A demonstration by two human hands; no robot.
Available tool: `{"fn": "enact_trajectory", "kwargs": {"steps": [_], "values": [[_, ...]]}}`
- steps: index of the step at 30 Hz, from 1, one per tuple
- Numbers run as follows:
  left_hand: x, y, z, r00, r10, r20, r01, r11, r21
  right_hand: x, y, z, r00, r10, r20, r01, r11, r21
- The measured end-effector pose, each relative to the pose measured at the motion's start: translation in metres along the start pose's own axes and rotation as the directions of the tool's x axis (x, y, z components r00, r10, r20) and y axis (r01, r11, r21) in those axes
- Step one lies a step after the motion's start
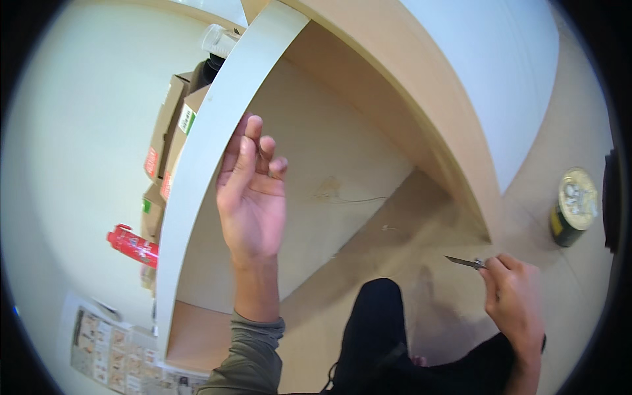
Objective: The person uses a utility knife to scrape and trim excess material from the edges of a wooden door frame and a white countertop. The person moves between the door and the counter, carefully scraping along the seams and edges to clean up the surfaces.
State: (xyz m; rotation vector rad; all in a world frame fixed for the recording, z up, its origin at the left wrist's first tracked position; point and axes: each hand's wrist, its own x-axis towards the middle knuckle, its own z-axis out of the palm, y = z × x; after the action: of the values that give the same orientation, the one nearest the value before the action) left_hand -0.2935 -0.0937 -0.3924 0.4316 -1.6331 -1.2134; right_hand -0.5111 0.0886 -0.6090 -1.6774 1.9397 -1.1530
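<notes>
My left hand (253, 197) is raised palm up beside the edge of a white panel top (202, 148), its fingers loosely curled and apart. Nothing shows in the palm, and the index finger is partly hidden behind other fingers. Whether the fingertips touch the panel edge I cannot tell. Lower right, my right hand (516, 294) grips a small knife (464, 261) with a thin pointed blade, aimed left over the floor. Its handle is mostly covered by my fingers.
On the panel top stand cardboard boxes (168, 133), clear plastic cups (217, 40) and a red bottle (133, 246). A wooden side panel (444, 89) curves at right. A dark tin (572, 207) sits on the tiled floor. A thin wire (360, 200) lies inside the open cabinet space.
</notes>
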Motion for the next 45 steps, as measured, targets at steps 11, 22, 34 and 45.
{"fn": "enact_trajectory", "kwargs": {"steps": [11,22,34,45], "values": [[0.0,0.034,0.028,0.606,0.305,0.735,-0.292,-0.774,0.562,0.013,0.013,0.0,0.964,0.043,0.263,-0.039,0.999,-0.022],[0.052,0.005,0.015,0.58,0.627,0.52,-0.211,-0.501,0.839,0.043,0.001,0.004,0.925,-0.047,0.378,0.028,0.998,0.056],[0.043,0.02,0.014,0.573,0.511,0.641,-0.374,-0.533,0.759,0.016,0.002,-0.014,0.935,0.082,0.346,-0.086,0.996,-0.005],[0.047,0.016,0.01,0.587,0.457,0.669,-0.396,-0.558,0.729,0.018,0.008,-0.011,0.938,0.094,0.333,-0.087,0.996,-0.035]]}}
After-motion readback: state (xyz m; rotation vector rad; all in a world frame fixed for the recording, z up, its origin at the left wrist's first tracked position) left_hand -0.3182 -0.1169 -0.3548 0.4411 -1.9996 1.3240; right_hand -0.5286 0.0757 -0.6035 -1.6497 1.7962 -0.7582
